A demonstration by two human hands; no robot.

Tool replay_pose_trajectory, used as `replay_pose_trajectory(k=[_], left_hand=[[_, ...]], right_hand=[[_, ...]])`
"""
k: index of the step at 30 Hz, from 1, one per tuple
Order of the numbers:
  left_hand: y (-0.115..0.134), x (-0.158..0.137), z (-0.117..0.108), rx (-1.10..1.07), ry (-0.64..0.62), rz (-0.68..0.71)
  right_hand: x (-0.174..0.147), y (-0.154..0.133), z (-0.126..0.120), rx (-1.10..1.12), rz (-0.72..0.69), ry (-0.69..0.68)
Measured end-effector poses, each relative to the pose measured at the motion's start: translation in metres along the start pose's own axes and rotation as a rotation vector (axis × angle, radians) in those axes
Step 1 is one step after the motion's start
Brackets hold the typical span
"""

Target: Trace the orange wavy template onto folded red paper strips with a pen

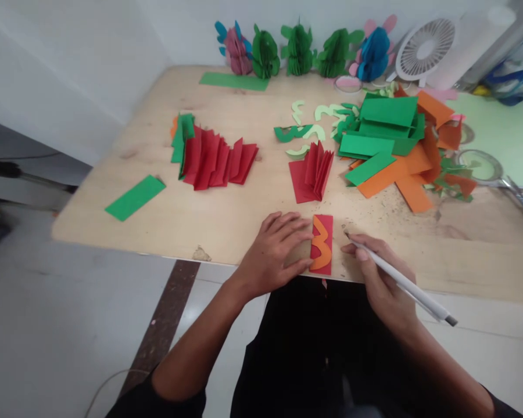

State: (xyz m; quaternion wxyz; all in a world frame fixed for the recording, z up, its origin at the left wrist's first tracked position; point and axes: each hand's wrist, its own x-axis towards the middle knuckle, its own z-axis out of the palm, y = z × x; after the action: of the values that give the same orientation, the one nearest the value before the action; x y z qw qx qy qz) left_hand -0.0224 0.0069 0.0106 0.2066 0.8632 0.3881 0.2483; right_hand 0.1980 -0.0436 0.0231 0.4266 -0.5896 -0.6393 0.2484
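Note:
At the table's front edge lies a red paper strip (329, 223) with an orange curved cut-out (324, 255) on top of it. My left hand (279, 249) rests on the table with fingers stretched out, their tips touching the left side of the cut-out. To the right, my right hand (381, 273) grips a white pen (409, 285), its tip a short way from the red strip. Just beyond the strip stand folded red papers (311, 174). Farther left is a longer row of folded red papers (218, 159).
Green folded strips (387, 110) and orange strips (412, 191) are heaped at the right, near scissors (520, 197). Pale green curved scraps (326, 111) lie mid-table. Paper figures (298, 51) and a white fan (426, 49) line the back. One green strip (135, 197) lies left.

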Motion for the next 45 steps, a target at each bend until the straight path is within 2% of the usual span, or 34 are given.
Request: replay_pose_trajectory(k=[3,5,15,21,29,35,40,45], left_hand=[[0.006,0.003,0.002,-0.030,0.096,-0.074],[0.011,0.007,0.005,-0.017,0.106,-0.136],[0.035,0.034,0.003,0.124,-0.091,-0.382],[0.042,0.038,0.006,0.126,-0.072,-0.495],[0.043,0.035,0.017,0.120,0.047,-0.581],[0.046,0.030,0.013,0.045,0.090,-0.562],[0.065,0.032,0.002,-0.053,0.100,-0.498],[0.085,0.047,0.006,-0.082,0.104,-0.466]], right_hand=[[0.000,0.003,-0.002,-0.026,-0.013,-0.003],[0.001,0.003,-0.002,-0.047,-0.048,0.000],[0.002,0.011,0.004,-0.042,-0.219,0.034],[0.001,0.014,0.004,-0.026,-0.268,0.054],[-0.002,0.019,0.003,0.032,-0.248,0.056],[-0.002,0.020,-0.001,0.111,-0.197,0.053],[-0.001,0.025,-0.004,0.224,-0.057,0.018],[0.000,0.027,-0.008,0.295,0.046,-0.032]])
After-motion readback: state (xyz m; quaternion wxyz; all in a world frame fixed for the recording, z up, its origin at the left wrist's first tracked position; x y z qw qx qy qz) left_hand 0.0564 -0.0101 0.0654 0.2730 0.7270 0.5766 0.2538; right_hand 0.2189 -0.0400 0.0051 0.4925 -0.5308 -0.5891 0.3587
